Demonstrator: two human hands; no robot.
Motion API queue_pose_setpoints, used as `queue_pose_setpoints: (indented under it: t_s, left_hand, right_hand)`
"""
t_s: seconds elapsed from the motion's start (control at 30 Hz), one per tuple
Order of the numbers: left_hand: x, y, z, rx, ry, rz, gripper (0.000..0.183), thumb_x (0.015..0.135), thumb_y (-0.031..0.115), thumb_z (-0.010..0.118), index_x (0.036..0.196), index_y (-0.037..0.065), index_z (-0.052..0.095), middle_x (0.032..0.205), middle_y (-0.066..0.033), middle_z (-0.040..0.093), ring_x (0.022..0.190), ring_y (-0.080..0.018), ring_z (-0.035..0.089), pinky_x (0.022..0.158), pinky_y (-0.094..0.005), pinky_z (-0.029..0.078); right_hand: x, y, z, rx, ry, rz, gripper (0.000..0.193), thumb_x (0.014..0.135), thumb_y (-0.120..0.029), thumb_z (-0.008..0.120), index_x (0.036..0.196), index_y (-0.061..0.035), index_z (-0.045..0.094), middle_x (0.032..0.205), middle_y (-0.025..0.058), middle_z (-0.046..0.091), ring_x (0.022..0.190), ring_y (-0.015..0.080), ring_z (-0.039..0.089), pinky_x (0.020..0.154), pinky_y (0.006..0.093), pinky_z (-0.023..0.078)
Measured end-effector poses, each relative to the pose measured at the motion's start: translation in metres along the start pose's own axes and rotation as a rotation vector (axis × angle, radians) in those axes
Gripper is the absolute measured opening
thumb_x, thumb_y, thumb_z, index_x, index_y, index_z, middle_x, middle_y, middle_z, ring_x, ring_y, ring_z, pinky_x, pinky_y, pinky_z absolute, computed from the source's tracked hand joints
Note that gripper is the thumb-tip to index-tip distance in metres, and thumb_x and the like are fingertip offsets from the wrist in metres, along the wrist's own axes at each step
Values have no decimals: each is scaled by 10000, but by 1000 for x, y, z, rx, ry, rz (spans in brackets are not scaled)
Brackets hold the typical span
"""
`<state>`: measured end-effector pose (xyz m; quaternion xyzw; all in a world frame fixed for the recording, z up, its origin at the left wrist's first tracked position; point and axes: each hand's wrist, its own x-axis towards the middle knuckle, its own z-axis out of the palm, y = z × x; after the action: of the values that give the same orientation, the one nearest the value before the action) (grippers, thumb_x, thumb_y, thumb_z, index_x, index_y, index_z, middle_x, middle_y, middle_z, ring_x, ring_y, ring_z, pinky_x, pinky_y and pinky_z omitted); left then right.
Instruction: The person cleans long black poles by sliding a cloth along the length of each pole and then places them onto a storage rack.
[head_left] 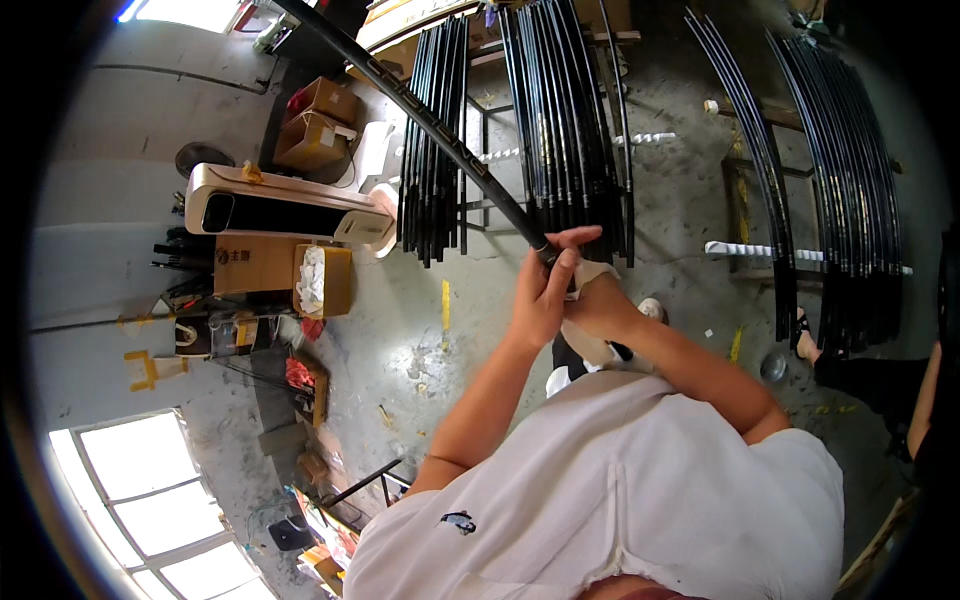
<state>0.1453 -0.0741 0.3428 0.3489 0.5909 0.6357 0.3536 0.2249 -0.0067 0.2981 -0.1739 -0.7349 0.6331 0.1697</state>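
A long black rod (440, 135) slants from the upper left down to my hands in front of my chest. My left hand (541, 303) is closed round its lower end, with one finger stretched out to the right. My right hand (602, 308) is close against the left, its fingers partly hidden, and closed on a whitish cloth or paper (594, 272) at the rod's end. How far that piece wraps the rod cannot be seen.
Bundles of black rods lie on racks ahead (560, 120) and at the right (840, 190). A pale upright appliance (290, 208), cardboard boxes (312, 140) and an open carton (340, 282) stand at the left. Another person's dark-clothed leg (870, 385) shows at the right edge.
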Motion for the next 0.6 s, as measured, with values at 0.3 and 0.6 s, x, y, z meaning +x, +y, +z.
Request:
queue_pose_setpoints:
  t_s: [0.3,0.6]
  left_hand:
    - [42,17,-32,-256,285,135,190,975,215,353,863,62,366,587,-40,432,468,-172,491,572,-343,496]
    - [33,-79,-97,310,580,-160,209,902,151,507,1050,29,424,631,-42,473,424,-108,454,388,-247,377]
  right_hand:
    - [-18,2,-31,-189,-269,251,378,661,-184,608,965,39,576,698,222,585,665,351,583,638,397,462]
    - [-84,89,-59,188,127,791,387,700,-149,643,1020,50,554,933,125,608,838,207,601,709,331,479]
